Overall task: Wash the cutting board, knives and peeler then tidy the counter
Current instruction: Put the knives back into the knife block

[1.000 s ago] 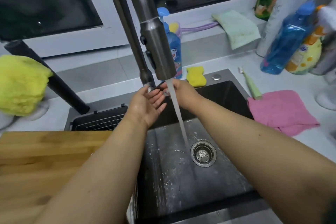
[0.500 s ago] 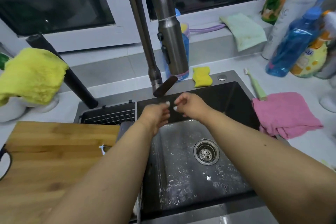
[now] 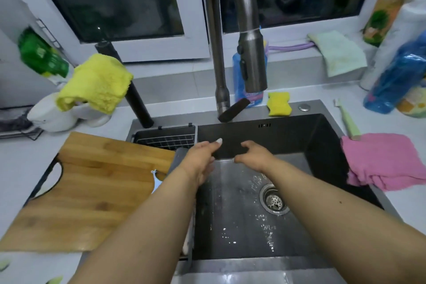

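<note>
Left hand (image 3: 200, 161): held over the sink (image 3: 322, 136), fingers loosely extended, nothing grasped. Right hand (image 3: 253, 157): held just beside it, fingers loosely curled downward, nothing grasped; the two hands are near one another but apart.

Sink: dark basin set into the counter (image 3: 20, 152); wet floor, water droplets, drain strainer (image 3: 274, 200) toward the right. Wire basket (image 3: 166, 138) is fitted in the sink's far-left corner; contents cannot be told.

Cutting board (image 3: 92, 189): wooden, laid flat at the counter's left side, right edge reaching the sink rim. Small pale blue item (image 3: 156, 178) is seen on its right edge; identity unclear.

Faucet (image 3: 230, 53): no water running.
</note>
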Demonstrator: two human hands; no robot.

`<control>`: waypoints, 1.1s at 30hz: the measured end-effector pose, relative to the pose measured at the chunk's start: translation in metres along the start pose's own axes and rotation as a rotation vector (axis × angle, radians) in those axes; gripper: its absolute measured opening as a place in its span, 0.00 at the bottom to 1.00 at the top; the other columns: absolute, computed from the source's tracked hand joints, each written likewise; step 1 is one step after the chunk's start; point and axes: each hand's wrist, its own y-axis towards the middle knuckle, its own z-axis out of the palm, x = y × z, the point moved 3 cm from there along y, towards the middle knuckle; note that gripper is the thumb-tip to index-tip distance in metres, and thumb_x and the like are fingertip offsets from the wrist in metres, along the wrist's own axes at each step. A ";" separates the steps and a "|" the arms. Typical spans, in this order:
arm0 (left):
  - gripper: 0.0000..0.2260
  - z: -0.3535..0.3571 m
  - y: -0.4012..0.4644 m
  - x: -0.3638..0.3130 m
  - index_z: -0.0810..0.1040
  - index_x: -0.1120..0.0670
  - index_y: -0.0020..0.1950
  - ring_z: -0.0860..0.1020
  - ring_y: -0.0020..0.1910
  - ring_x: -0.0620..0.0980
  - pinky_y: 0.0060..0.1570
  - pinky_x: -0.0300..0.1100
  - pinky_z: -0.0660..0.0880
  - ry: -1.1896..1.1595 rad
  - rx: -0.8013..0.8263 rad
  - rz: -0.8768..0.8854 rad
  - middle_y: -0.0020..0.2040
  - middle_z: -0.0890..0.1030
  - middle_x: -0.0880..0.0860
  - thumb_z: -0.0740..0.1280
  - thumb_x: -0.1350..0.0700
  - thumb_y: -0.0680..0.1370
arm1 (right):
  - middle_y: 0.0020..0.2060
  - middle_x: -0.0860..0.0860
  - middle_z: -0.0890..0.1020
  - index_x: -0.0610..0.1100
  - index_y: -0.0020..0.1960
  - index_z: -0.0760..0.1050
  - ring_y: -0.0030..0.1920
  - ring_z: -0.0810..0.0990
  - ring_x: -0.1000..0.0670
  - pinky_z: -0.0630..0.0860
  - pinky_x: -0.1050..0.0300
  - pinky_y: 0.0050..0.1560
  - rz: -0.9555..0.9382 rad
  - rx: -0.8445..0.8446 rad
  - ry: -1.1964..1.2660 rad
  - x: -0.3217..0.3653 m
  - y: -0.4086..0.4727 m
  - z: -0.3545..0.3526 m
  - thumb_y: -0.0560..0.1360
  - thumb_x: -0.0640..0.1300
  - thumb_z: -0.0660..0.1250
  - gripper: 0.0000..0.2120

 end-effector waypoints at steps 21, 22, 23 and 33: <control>0.19 -0.136 -0.091 -0.142 0.71 0.50 0.67 0.73 0.64 0.50 0.68 0.47 0.66 -0.627 -0.276 0.270 0.66 0.75 0.51 0.67 0.47 0.78 | 0.56 0.49 0.77 0.47 0.62 0.72 0.56 0.76 0.49 0.73 0.56 0.57 -0.319 -0.104 0.059 0.159 -0.049 0.045 0.74 0.51 0.68 0.18; 0.18 -0.138 -0.092 -0.143 0.71 0.50 0.66 0.75 0.60 0.49 0.65 0.47 0.68 -0.639 -0.260 0.243 0.65 0.77 0.51 0.66 0.47 0.78 | 0.55 0.49 0.77 0.47 0.60 0.73 0.56 0.76 0.49 0.74 0.55 0.57 -0.326 -0.123 0.079 0.166 -0.051 0.048 0.74 0.51 0.68 0.17; 0.18 -0.141 -0.092 -0.145 0.72 0.51 0.67 0.76 0.56 0.48 0.62 0.46 0.69 -0.644 -0.254 0.229 0.64 0.78 0.51 0.66 0.47 0.78 | 0.54 0.50 0.78 0.47 0.59 0.73 0.55 0.77 0.49 0.74 0.54 0.57 -0.330 -0.139 0.110 0.173 -0.054 0.051 0.74 0.51 0.68 0.15; 0.04 -0.171 -0.120 -0.185 0.75 0.56 0.47 0.77 0.31 0.48 0.35 0.41 0.74 -0.395 -0.261 0.427 0.39 0.80 0.55 0.64 0.57 0.79 | 0.43 0.48 0.80 0.49 0.44 0.74 0.48 0.80 0.44 0.78 0.44 0.54 -0.352 -0.306 0.404 0.207 -0.073 0.059 0.75 0.51 0.66 0.06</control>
